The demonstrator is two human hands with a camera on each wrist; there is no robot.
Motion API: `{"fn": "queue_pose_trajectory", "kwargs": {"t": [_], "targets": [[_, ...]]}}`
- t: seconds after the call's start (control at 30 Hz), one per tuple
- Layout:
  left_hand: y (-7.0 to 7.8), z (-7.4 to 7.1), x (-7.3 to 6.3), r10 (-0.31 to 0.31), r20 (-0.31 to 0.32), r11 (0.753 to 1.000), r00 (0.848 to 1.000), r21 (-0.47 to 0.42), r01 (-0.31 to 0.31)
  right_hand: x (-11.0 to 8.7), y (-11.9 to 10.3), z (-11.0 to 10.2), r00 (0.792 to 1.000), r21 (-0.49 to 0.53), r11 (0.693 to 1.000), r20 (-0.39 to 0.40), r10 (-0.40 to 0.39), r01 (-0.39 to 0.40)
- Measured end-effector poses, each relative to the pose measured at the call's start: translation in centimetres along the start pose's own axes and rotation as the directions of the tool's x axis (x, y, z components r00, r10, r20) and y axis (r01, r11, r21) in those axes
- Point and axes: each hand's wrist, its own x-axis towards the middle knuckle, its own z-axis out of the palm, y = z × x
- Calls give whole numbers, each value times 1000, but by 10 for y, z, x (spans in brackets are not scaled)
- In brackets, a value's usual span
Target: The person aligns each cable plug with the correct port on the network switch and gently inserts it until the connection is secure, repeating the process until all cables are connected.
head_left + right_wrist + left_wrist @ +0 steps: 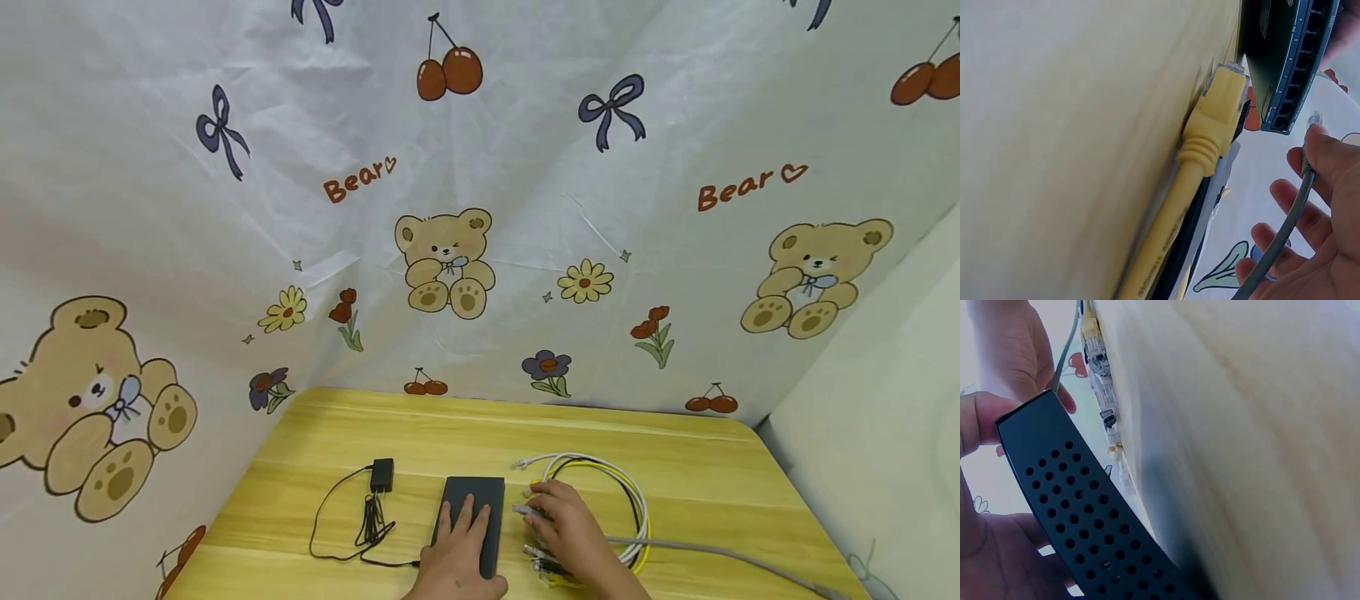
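Grey cable (697, 547), its fragile-looking plug (521, 509) just off 3 o'clock of the black box (492, 492), should handle light and springy, best taken by that plug's body, where the right hand (566, 525) pinches it while the left hand (459, 557) lies spread across the box.

A yellow wood-grained counter (697, 483) stood against a creased white sheet (517, 167) printed with tan bears (450, 271), red cherries (462, 72) and purple bows (611, 106).
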Motion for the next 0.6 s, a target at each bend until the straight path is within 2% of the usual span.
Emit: {"fn": "queue_pose_trajectory", "kwargs": {"t": [0.33,0.6], "targets": [[-2,0,-3,-4,27,1000,1000,-14,4,7,2,4,998,-127,991,28,-47,51],[-3,3,-4,-4,31,1000,1000,-22,5,8,3,7,995,-169,984,81,-52,65]]}}
